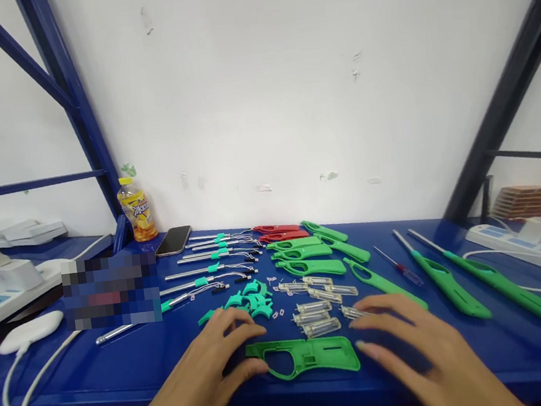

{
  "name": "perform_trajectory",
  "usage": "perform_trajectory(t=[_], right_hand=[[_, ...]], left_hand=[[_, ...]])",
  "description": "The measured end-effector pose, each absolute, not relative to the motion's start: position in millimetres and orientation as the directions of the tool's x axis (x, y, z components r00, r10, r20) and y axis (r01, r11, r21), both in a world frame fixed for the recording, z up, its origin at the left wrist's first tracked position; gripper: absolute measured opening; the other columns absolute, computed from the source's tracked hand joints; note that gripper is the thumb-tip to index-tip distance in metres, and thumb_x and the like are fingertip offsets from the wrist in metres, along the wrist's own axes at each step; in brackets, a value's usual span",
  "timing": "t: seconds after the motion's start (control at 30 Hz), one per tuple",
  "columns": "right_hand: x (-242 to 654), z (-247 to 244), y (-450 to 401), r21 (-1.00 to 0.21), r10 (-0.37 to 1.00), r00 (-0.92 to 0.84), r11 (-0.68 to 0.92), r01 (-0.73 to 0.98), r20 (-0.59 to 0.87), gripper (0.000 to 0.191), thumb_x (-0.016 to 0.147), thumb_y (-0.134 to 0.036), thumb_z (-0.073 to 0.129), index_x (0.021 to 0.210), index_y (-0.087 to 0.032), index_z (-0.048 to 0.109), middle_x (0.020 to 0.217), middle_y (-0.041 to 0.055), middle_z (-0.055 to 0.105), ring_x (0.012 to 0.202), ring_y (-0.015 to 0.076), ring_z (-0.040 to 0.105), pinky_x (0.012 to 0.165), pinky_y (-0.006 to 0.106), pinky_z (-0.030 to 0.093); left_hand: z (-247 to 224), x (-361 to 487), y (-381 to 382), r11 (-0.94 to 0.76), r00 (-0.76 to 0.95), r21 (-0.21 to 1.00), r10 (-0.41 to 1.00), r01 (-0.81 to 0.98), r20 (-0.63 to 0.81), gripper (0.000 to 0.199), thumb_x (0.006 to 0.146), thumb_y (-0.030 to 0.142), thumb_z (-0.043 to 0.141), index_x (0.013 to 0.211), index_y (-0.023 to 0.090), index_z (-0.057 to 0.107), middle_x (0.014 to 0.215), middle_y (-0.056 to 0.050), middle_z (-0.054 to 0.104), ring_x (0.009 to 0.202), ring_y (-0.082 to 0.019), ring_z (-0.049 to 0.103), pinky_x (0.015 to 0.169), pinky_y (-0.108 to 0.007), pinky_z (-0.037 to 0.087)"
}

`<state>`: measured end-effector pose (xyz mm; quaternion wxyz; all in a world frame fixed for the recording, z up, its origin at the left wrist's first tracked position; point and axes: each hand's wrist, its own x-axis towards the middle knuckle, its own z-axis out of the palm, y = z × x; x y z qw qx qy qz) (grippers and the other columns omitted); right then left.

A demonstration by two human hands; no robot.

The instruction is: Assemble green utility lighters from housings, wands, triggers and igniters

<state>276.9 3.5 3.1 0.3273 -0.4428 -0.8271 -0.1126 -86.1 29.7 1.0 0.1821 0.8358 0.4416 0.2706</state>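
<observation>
1. Near the table's (pixel 95 376) front edge, the green shell (pixel 336 354) lay hollow side up.
2. Two lighters (pixel 449 287) looked assembled; clear tanks (pixel 322 327) and rods (pixel 188 275) remained unfitted.
3. Its narrow end pointed left, long axis left-right.
4. Left hand (pixel 203 362): thumb touching shell, grip unclear; right hand (pixel 425 338): released, beside it.

assembly workbench (pixel 66 379), loose lighter parts (pixel 312 309), screwdriver (pixel 399 267)

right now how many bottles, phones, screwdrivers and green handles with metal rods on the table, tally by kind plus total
bottle: 1
phone: 1
screwdriver: 1
green handles with metal rods: 2
total: 5
</observation>
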Motion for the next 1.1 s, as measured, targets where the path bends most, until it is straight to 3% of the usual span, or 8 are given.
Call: perform_trajectory(t=[0.1, 0.17, 0.27, 0.4, 0.63, 0.87, 1.0, 1.1], right_hand=[[254, -1, 0, -0.067, 0.612, -0.484, 0.66, 0.748, 0.626, 0.02, 0.106, -0.039, 0.061, 0.12, -0.033, 0.075, 0.13, 0.0062, 0.073, 0.116, 0.0269, 0.075, 0.094, 0.038, 0.066], [248, -7, 3, -0.072, 0.614, -0.508, 0.677, 0.732, 0.605, 0.019, 0.106, -0.038, 0.062, 0.119, -0.034, 0.075, 0.13, 0.0063, 0.073, 0.118, 0.0277, 0.073, 0.095, 0.04, 0.066], [247, -13, 6, -0.089, 0.622, -0.527, 0.691, 0.718, 0.579, 0.016, 0.105, -0.037, 0.063, 0.116, -0.032, 0.075, 0.128, 0.007, 0.073, 0.119, 0.028, 0.072, 0.095, 0.04, 0.065], [250, -15, 4, -0.102, 0.64, -0.524, 0.682, 0.724, 0.562, 0.013, 0.105, -0.038, 0.064, 0.109, -0.03, 0.073, 0.129, 0.008, 0.071, 0.12, 0.0284, 0.07, 0.094, 0.04, 0.065], [248, -14, 5, -0.076, 0.623, -0.534, 0.688, 0.722, 0.572, 0.013, 0.104, -0.04, 0.065, 0.103, -0.028, 0.07, 0.125, 0.0088, 0.072, 0.115, 0.0284, 0.071, 0.092, 0.04, 0.065], [246, -12, 4, -0.042, 0.588, -0.556, 0.708, 0.705, 0.587, 0.013, 0.105, -0.037, 0.064, 0.098, -0.028, 0.069, 0.121, 0.0081, 0.074, 0.11, 0.0266, 0.073, 0.089, 0.037, 0.065], [247, -12, 5, -0.024, 0.575, -0.569, 0.716, 0.698, 0.589, 0.013, 0.106, -0.036, 0.063, 0.099, -0.027, 0.068, 0.121, 0.0087, 0.074, 0.11, 0.0267, 0.073, 0.09, 0.038, 0.065], [248, -12, 5, -0.014, 0.561, -0.581, 0.726, 0.687, 0.59, 0.012, 0.106, -0.035, 0.063, 0.099, -0.027, 0.068, 0.12, 0.0087, 0.074, 0.11, 0.0261, 0.072, 0.089, 0.037, 0.064]], left_hand=[[5, -120, 40, -0.488, 0.32, 0.338, 0.837, 0.805, 0.444, 0.041, 0.108, 0.056, 0.051, 0.131, 0.032, 0.075, 0.131, -0.009, 0.07, 0.122, -0.032, 0.066, 0.108, -0.045, 0.052], [9, -148, 50, -0.352, 0.231, 0.162, 0.835, 0.922, 0.499, 0.052, 0.107, 0.061, 0.043, 0.124, 0.026, 0.077, 0.126, -0.012, 0.073, 0.118, -0.036, 0.067, 0.109, -0.054, 0.051], [12, -179, 59, -0.259, 0.166, 0.118, 0.847, 0.959, 0.505, 0.06, 0.105, 0.062, 0.038, 0.115, 0.019, 0.079, 0.117, -0.018, 0.076, 0.107, -0.04, 0.069, 0.102, -0.06, 0.052], [14, -189, 64, -0.259, 0.185, 0.101, 0.868, 0.961, 0.461, 0.051, 0.103, 0.055, 0.043, 0.118, 0.02, 0.078, 0.118, -0.015, 0.077, 0.107, -0.037, 0.072, 0.1, -0.053, 0.054], [8, -188, 68, -0.217, 0.164, 0.065, 0.874, 0.974, 0.456, 0.046, 0.103, 0.042, 0.042, 0.114, 0.017, 0.078, 0.113, -0.017, 0.078, 0.105, -0.039, 0.073, 0.094, -0.053, 0.054], [20, -185, 57, -0.195, 0.152, 0.031, 0.844, 0.98, 0.514, 0.048, 0.107, 0.043, 0.035, 0.122, 0.017, 0.072, 0.121, -0.017, 0.074, 0.102, -0.041, 0.072, 0.09, -0.055, 0.052], [37, -169, 37, -0.269, 0.151, 0.099, 0.769, 0.958, 0.621, 0.046, 0.108, 0.051, 0.038, 0.122, 0.022, 0.071, 0.119, -0.013, 0.074, 0.102, -0.038, 0.073, 0.092, -0.051, 0.053], [47, -147, 18, -0.4, 0.156, 0.21, 0.709, 0.892, 0.687, 0.039, 0.109, 0.052, 0.045, 0.122, 0.028, 0.071, 0.119, -0.007, 0.075, 0.104, -0.029, 0.075, 0.091, -0.038, 0.056]])
